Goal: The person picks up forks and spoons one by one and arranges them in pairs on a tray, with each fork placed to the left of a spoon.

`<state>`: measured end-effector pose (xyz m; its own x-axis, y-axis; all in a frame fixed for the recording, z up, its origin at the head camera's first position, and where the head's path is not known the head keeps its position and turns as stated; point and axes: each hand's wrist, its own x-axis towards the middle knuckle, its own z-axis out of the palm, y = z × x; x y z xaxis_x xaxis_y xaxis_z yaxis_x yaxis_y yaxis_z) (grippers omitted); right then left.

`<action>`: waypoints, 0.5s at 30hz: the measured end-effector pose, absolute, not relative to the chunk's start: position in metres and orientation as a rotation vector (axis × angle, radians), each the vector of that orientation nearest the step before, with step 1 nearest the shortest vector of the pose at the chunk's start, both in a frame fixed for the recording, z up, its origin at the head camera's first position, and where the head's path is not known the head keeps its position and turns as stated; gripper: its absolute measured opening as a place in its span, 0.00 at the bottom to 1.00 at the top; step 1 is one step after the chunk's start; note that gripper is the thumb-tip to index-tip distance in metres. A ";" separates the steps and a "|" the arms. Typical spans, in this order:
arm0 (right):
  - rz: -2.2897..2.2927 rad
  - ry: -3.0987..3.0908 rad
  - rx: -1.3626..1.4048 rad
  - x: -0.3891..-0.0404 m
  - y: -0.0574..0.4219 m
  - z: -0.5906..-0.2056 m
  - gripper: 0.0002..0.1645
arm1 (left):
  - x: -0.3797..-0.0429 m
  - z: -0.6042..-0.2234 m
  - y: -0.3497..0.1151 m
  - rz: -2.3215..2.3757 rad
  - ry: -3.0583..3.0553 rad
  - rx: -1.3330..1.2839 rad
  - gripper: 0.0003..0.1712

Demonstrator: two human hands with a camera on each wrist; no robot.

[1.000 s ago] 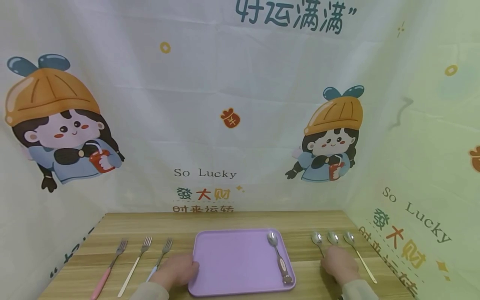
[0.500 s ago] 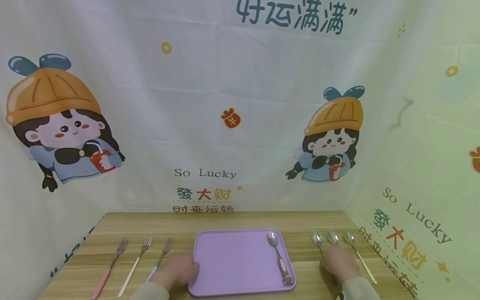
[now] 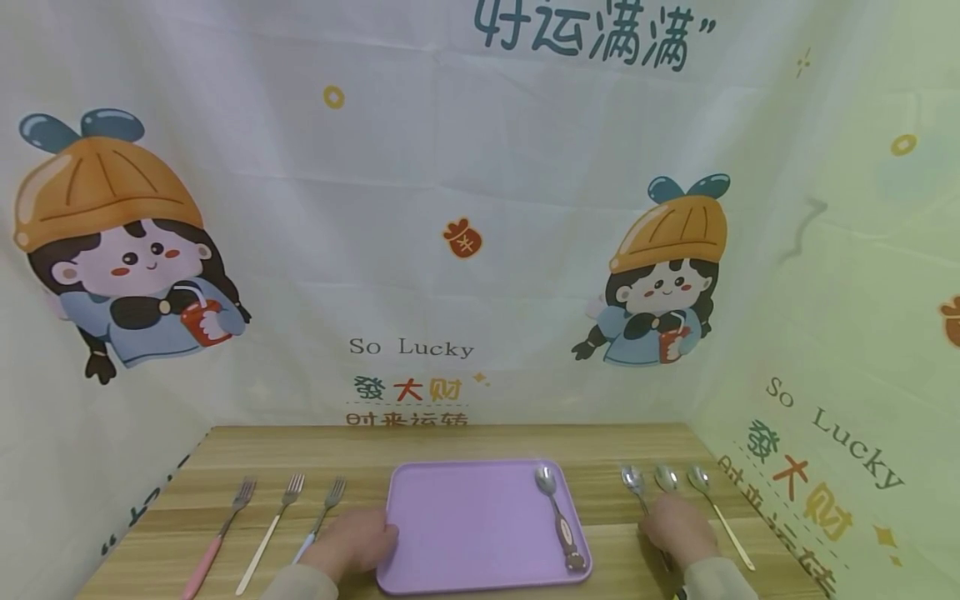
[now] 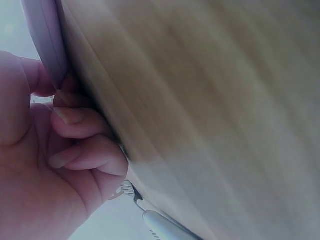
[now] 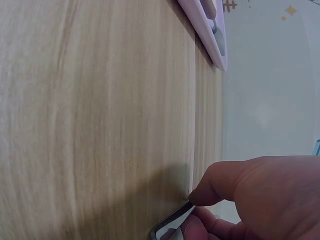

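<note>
My left hand [image 3: 352, 540] grips the left rim of a lilac tray [image 3: 472, 533]; the left wrist view has its thumb and forefinger on the tray edge [image 4: 47, 35], the other fingers curled. On the tray's right side lies a spoon [image 3: 562, 525] with a brown bear-shaped handle. At the right, my right hand [image 3: 681, 529] pinches the handle of the leftmost of three spoons [image 3: 633, 478]. The right wrist view has this dark-edged handle [image 5: 172, 220] between thumb and fingers. A middle spoon [image 3: 666, 477] is mostly hidden by that hand.
Three forks lie left of the tray: pink-handled [image 3: 210, 554], cream-handled [image 3: 270, 533] and blue-handled [image 3: 326, 508], the last partly behind my left hand. A cream-handled spoon [image 3: 723, 521] lies at the far right. Printed cloth [image 3: 525, 292] walls in the wooden table [image 3: 315, 446].
The leftmost of the three right-hand spoons has shifted slightly left, and more of its handle shows below my right hand. My left hand and the tray stay put.
</note>
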<state>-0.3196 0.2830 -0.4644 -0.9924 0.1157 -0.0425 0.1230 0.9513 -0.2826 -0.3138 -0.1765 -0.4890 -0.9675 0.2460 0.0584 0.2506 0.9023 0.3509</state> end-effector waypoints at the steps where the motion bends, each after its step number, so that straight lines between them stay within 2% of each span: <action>1: -0.452 3.077 0.196 -0.320 0.283 -0.465 0.16 | -0.314 -0.489 -0.176 -0.566 -3.053 -0.399 0.11; 15: -0.528 3.101 0.146 -0.317 0.286 -0.463 0.15 | -0.314 -0.490 -0.177 -0.615 -3.058 -0.385 0.11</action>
<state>-0.3172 0.2865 -0.4633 -0.9957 0.0922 -0.0086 0.0898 0.9395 -0.3306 -0.3141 -0.1769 -0.4897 -0.9699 0.2388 0.0471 0.2384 0.8934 0.3807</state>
